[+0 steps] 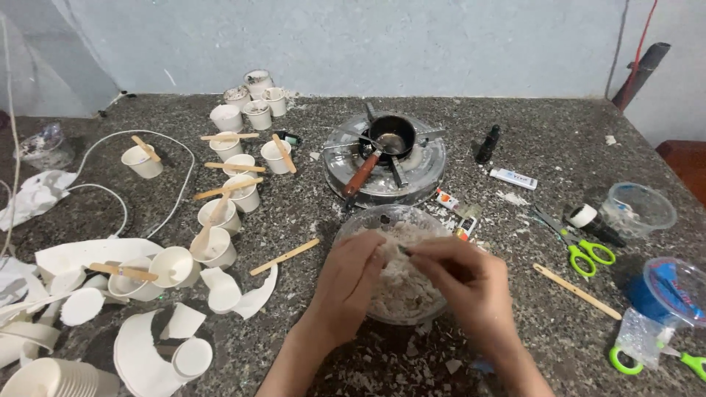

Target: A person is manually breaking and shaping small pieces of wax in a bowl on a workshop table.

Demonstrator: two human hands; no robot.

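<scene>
White wax flakes [397,283] fill the clear bowl [368,220] before you. Your left hand [351,283] and right hand [471,283] pinch one piece between them; keep crumbling directly over the bowl.

1. I read this as a makeshift home craft workshop, likely for wax work.
2. Speckled stone counter [515,117] against a bare painted wall [412,44].
3. Small stove [384,163] carrying a melting pot [391,137].
4. Many paper cups [220,198] with wooden sticks [283,256]; scissors [581,250]; scraps scattered about.
</scene>
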